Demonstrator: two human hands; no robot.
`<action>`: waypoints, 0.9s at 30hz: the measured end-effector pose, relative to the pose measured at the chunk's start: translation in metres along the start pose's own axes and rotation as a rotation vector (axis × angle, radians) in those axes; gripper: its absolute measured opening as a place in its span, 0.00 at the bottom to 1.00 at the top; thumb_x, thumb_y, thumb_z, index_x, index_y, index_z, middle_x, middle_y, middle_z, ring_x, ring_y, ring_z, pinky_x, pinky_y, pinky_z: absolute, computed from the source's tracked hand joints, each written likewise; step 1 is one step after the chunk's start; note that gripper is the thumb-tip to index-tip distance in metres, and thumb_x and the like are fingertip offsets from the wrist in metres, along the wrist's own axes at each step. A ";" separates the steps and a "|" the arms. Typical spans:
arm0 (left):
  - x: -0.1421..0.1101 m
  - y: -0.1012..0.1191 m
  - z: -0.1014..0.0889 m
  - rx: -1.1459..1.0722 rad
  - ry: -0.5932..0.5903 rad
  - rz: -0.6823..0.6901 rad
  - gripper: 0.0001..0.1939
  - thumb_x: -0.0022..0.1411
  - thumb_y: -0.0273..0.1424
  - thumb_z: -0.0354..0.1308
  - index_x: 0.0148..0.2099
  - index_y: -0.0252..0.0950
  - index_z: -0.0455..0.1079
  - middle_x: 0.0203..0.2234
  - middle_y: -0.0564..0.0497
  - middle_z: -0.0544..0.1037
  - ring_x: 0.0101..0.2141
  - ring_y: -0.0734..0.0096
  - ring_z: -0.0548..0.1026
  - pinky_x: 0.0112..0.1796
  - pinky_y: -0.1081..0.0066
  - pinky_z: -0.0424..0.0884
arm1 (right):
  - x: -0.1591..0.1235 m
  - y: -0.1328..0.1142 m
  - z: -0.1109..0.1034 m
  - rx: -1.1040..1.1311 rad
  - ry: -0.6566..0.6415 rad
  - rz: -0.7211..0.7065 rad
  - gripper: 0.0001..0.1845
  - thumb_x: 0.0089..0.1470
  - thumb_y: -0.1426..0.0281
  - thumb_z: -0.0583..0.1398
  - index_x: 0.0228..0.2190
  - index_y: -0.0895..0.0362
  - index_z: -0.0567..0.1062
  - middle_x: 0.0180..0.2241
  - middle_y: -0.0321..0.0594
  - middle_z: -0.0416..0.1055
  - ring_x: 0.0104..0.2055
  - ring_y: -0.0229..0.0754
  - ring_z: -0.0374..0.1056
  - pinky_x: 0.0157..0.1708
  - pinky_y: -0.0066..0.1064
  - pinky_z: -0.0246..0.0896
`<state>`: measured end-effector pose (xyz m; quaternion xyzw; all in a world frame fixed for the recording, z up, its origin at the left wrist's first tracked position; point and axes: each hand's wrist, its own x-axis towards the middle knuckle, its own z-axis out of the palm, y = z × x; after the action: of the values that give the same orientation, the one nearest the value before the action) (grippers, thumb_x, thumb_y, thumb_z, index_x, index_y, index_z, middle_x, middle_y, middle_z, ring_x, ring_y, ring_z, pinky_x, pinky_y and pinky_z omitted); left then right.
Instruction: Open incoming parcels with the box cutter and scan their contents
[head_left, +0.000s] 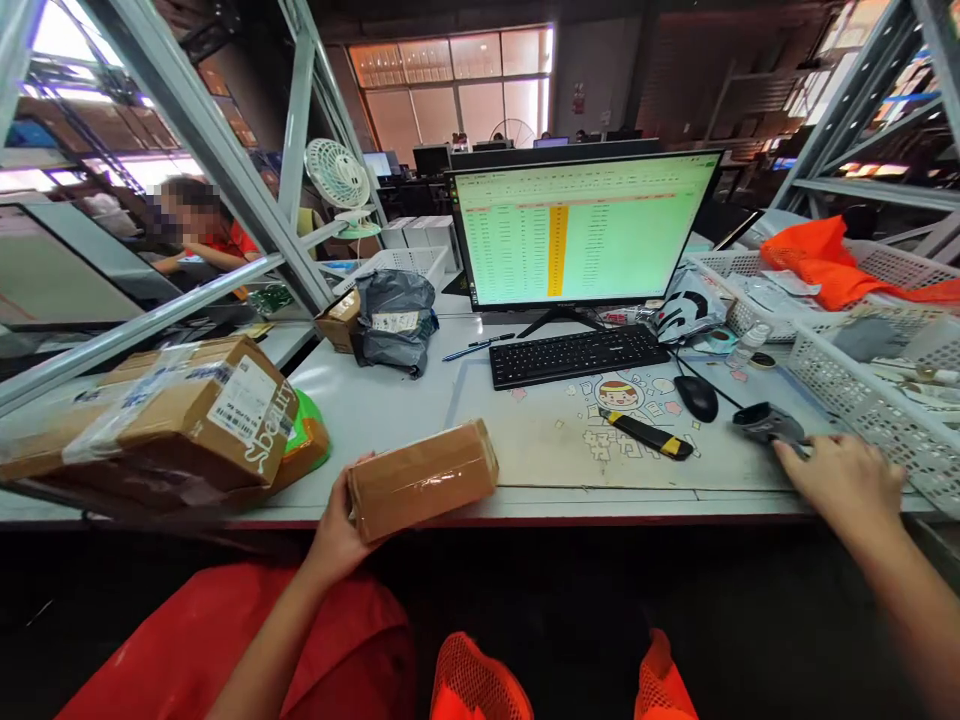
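Observation:
My left hand (339, 525) grips the left end of a small brown cardboard box (424, 480) sealed with clear tape. The box is tilted at the front edge of the desk, its near side facing me. Far to the right, my right hand (851, 482) is closed at the handle of a dark grey barcode scanner (766, 422), whose head points left. Most of the handle is hidden by the hand. Between my hands, a yellow-and-black utility knife (646, 434) lies on a printed desk mat (540, 440). A black mouse (696, 398) sits just left of the scanner.
A keyboard (577, 355) and a lit monitor (585, 235) stand at the back. Larger taped cartons (172, 420) occupy the left, behind them a grey plastic parcel (397, 320). White baskets (862, 390) line the right. Metal frame bars (217, 150) rise at left; another person (217, 240) sits beyond.

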<state>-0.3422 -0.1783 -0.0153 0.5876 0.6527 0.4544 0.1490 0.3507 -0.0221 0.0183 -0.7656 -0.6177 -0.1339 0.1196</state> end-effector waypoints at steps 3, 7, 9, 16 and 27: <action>0.012 -0.005 0.002 -0.145 0.062 -0.135 0.63 0.33 0.57 0.77 0.68 0.39 0.57 0.64 0.34 0.66 0.63 0.36 0.67 0.64 0.41 0.61 | 0.013 -0.062 -0.005 0.128 -0.067 -0.116 0.27 0.65 0.54 0.52 0.46 0.61 0.81 0.48 0.59 0.76 0.51 0.58 0.71 0.49 0.45 0.65; 0.037 -0.001 0.017 -0.277 -0.027 -0.195 0.64 0.34 0.61 0.74 0.68 0.37 0.59 0.63 0.33 0.67 0.63 0.33 0.67 0.64 0.41 0.61 | 0.063 -0.166 0.004 0.235 -0.195 -0.335 0.25 0.63 0.63 0.55 0.56 0.61 0.76 0.56 0.54 0.73 0.56 0.53 0.68 0.57 0.38 0.60; 0.037 0.001 0.023 -0.246 -0.072 -0.233 0.62 0.37 0.58 0.75 0.69 0.36 0.59 0.64 0.32 0.66 0.64 0.34 0.65 0.66 0.40 0.58 | 0.087 -0.198 0.018 0.227 -0.189 -0.344 0.27 0.64 0.65 0.53 0.60 0.63 0.72 0.63 0.56 0.66 0.65 0.56 0.58 0.62 0.43 0.54; -0.012 0.020 0.035 -0.233 0.153 -0.058 0.39 0.65 0.47 0.60 0.73 0.48 0.52 0.72 0.40 0.56 0.70 0.49 0.58 0.66 0.48 0.63 | 0.120 -0.222 0.053 0.213 -0.185 -0.318 0.29 0.66 0.62 0.51 0.61 0.67 0.67 0.60 0.63 0.67 0.66 0.64 0.53 0.63 0.57 0.46; 0.034 0.063 0.088 -0.109 0.541 0.083 0.09 0.70 0.36 0.51 0.44 0.39 0.71 0.57 0.42 0.71 0.62 0.54 0.69 0.65 0.48 0.61 | 0.136 -0.237 0.047 0.108 -0.196 -0.267 0.32 0.66 0.52 0.51 0.55 0.63 0.76 0.58 0.63 0.65 0.63 0.66 0.56 0.59 0.55 0.51</action>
<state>-0.2474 -0.1177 -0.0028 0.4623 0.6188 0.6348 -0.0181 0.1492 0.1680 0.0270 -0.6787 -0.7288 -0.0399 0.0812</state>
